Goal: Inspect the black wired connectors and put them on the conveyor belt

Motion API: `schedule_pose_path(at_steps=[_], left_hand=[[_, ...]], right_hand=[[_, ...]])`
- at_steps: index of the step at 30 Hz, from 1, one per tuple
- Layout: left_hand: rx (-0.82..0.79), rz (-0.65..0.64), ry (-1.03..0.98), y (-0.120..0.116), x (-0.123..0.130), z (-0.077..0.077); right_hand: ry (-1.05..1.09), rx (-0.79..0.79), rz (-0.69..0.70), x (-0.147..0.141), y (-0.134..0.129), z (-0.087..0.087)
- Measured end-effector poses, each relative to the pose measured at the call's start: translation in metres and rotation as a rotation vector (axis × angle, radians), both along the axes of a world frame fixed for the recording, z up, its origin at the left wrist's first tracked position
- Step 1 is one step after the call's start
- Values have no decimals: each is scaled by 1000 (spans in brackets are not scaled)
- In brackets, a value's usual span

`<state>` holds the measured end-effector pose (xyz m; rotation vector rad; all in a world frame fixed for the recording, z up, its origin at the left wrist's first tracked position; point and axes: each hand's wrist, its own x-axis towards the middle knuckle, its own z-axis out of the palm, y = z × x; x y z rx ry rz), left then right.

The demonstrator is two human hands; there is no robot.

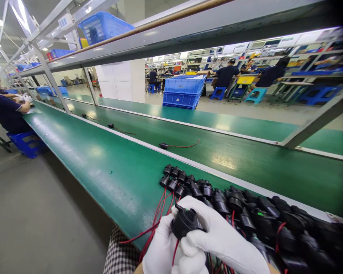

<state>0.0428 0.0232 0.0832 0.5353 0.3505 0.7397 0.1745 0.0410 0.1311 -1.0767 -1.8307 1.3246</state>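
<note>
Unit (185, 222), black, red-wired: clasped in curled left hand (161, 245) and right hand (220, 224), near edge of counter (97, 152); seemingly mid-handling. Similar units (220, 202): massed right; finished or waiting, not discernible.

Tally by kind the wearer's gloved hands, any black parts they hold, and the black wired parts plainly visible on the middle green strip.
Gloved hands: 2 (left hand, right hand)
Held black part: 1
Wired parts on the green strip: 3 (near part, middle part, far part); anything farther is unclear
Total: 6
</note>
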Motion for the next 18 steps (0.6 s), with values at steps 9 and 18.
schedule_pose_path(at_steps=[9, 18], left_hand=[[515, 795, 1047, 18, -69, -45], [985, 948, 1477, 29, -80, -108]], right_hand=[[-990, 921, -1155, 106, 45, 94], [-1546, 354, -673, 210, 140, 48]])
